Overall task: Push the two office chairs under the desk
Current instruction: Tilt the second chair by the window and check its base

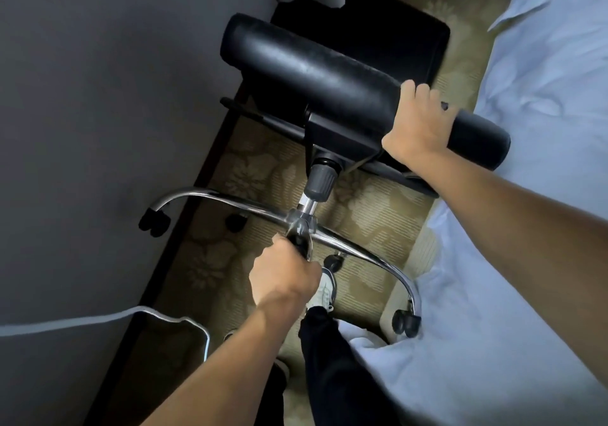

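A black office chair (316, 73) is tipped over on its side, so its chrome star base (362, 248) and grey gas cylinder (319, 182) face me. My left hand (283, 274) is closed around a leg of the chrome base close to the hub. My right hand (421, 123) grips the edge of the black padded seat. Black casters (406, 322) hang at the leg ends. A second dark chair or seat (411, 40) stands behind it near the curtain. No desk can be made out for certain.
A grey wall (98, 96) with a dark baseboard runs along the left. A bed with white sheets (543, 195) fills the right side. Patterned carpet (246, 175) covers the narrow floor between them. A white cable (98, 318) trails at lower left. My leg and shoe (325, 290) stand below the base.
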A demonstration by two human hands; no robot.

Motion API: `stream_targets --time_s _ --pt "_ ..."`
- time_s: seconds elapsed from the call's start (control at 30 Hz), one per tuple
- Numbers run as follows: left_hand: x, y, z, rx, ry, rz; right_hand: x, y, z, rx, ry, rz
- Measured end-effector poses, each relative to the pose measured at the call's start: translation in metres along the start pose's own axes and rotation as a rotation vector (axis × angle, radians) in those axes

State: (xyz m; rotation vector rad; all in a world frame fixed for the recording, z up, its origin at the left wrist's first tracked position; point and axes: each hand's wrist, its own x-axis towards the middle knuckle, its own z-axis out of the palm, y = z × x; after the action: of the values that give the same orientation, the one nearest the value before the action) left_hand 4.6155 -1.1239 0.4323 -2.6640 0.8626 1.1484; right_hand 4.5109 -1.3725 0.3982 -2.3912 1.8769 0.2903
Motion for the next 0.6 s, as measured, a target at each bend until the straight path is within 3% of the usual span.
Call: stream_targets --time_s 0.37,0.6 --pt "-0.020 -0.027 0.008 -0.098 0.023 0.051 -0.039 -0.013 -0.004 0.038 0.157 0.032" --pt "-0.050 -0.086 0.034 -0.149 0.053 0.094 -0.106 -0.034 -0.012 0.049 0.333 0.048"
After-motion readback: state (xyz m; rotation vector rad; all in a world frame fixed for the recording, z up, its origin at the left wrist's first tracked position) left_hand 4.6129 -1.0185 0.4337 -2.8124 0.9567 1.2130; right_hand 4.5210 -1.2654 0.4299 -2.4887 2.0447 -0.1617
